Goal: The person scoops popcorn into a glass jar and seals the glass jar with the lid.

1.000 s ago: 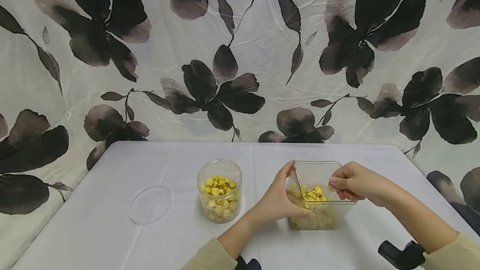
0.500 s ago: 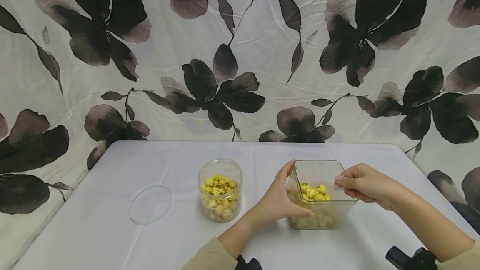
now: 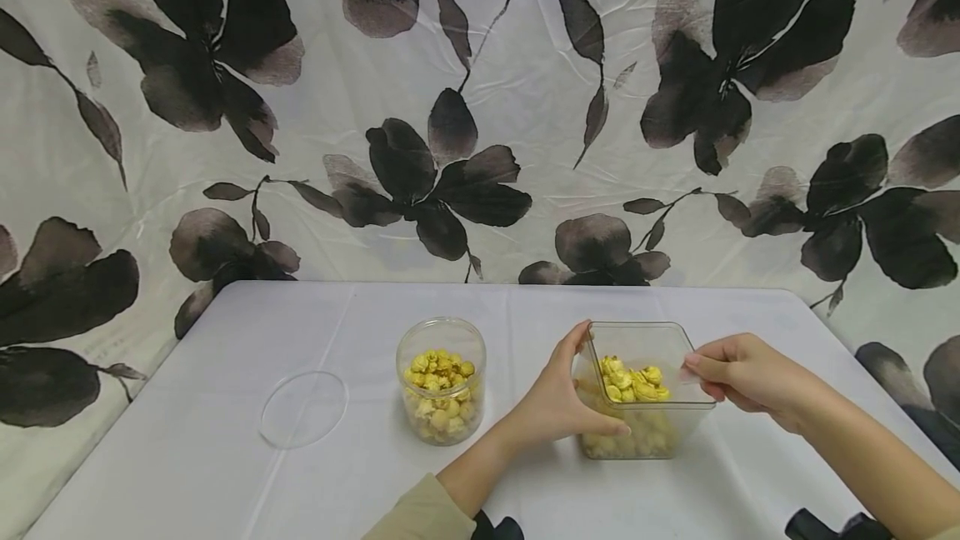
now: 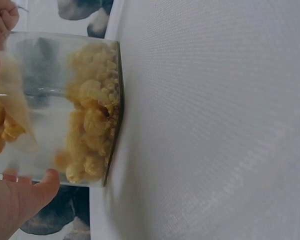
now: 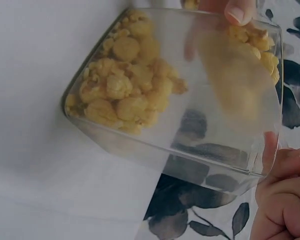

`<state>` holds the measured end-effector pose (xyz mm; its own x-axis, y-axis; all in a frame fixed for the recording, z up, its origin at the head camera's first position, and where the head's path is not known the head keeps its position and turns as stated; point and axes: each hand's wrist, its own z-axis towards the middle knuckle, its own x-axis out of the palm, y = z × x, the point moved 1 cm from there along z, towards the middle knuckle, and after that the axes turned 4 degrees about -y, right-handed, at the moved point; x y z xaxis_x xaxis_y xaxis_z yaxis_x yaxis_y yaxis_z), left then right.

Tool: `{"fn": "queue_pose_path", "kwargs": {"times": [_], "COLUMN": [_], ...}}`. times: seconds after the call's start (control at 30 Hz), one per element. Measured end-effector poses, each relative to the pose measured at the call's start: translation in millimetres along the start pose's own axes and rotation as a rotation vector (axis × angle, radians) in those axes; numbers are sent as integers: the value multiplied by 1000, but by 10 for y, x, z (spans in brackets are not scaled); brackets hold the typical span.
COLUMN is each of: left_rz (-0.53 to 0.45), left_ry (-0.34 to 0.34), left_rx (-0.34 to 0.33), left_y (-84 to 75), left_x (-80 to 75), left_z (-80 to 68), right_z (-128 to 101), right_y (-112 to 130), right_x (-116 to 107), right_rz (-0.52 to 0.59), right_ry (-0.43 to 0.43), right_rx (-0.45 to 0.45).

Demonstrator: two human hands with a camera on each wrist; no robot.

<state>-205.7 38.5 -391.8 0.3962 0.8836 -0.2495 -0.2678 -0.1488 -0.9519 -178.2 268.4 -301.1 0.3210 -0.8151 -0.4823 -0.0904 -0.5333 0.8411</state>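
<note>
My left hand point(image 3: 551, 407) grips a clear square plastic box point(image 3: 693, 423) at its left side, thumb on the near wall. Yellow popcorn point(image 5: 117, 87) covers the bottom of the box. At the box's right rim, my right hand point(image 3: 753, 382) pinches the handle of a translucent scoop point(image 5: 227, 72). The scoop's bowl is inside the box, raised above the bottom layer and bearing several pieces of popcorn point(image 3: 633, 382). In the left wrist view, the scoop's edge shows blurred through the wall.
Left of the box stands a round clear jar point(image 3: 440, 336), partly filled with yellow popcorn. Farther left, a clear round lid point(image 3: 303, 411) lies flat on the white table point(image 3: 187, 457). A floral cloth point(image 3: 480, 65) hangs behind the table.
My right hand has moved right, toward the box's right rim. More popcorn shows raised on the scoop. My left hand and the box have stayed in place.
</note>
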Motion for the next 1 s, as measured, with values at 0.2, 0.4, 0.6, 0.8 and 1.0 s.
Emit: {"fn": "queue_pose_path", "kwargs": {"times": [0.2,0.4,0.6,0.8,1.0], "left_rz": [-10,0,19,37,49], "left_ry": [3,-1,3,-6,-7], "left_rx": [-3,-11,-12,-15,-16], "left_y": [-13,-16,-28,-34,-26], "left_x": [-7,-10,-7,-8,-2], "left_z": [-1,-1,-4,-7,-9], "right_z": [-9,64,90,67,53], "right_y": [-4,28,18,-17,-88], "right_x": [-9,25,-19,-101,-172], "right_rz": [1,10,36,100,186], "right_ry": [-13,-31,8,87,167], "right_rx": [-28,-40,-34,-45,-52]}}
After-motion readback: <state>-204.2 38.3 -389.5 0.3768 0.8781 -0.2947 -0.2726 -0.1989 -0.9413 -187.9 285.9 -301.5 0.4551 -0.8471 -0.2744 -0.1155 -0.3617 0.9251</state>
